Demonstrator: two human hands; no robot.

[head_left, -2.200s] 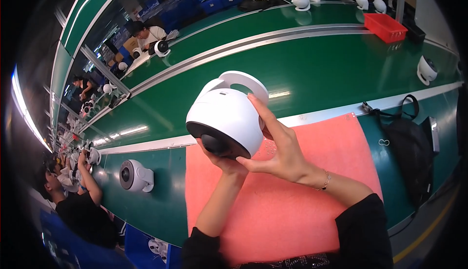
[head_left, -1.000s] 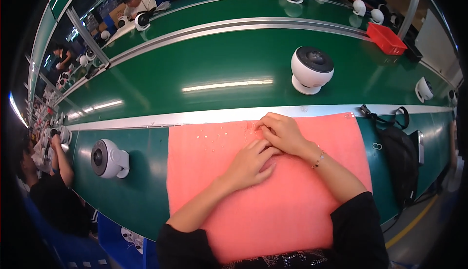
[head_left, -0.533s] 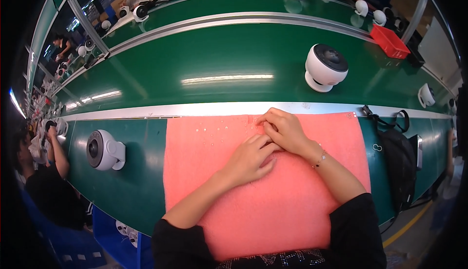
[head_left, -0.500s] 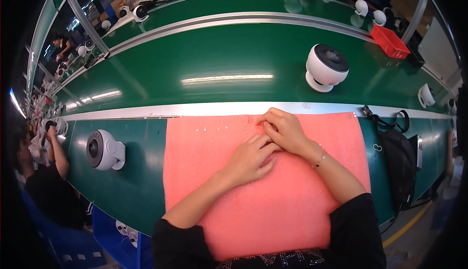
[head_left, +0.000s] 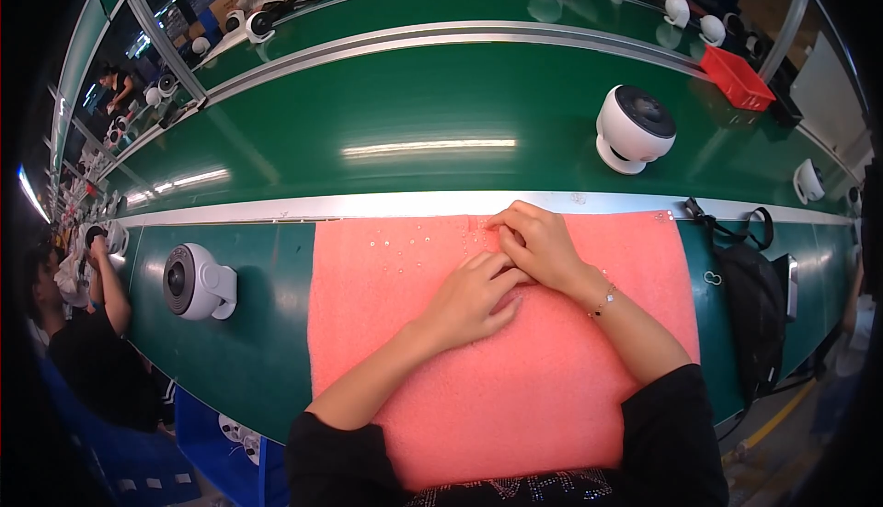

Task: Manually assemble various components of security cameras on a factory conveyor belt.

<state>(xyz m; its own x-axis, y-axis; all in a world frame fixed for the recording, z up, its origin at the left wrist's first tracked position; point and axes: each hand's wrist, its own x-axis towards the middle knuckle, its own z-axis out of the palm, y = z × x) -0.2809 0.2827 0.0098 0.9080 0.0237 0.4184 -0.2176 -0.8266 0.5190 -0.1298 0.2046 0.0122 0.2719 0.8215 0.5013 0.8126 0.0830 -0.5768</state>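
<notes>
Over the pink mat (head_left: 515,406) on the worktop (head_left: 267,360), the left hand (head_left: 471,300), fingers loosely curled and thumb parted, meets the right hand (head_left: 543,251), whose bent fingers' grip I cannot tell, small clear pieces (head_left: 427,239) lying toward ten o'clock.
</notes>
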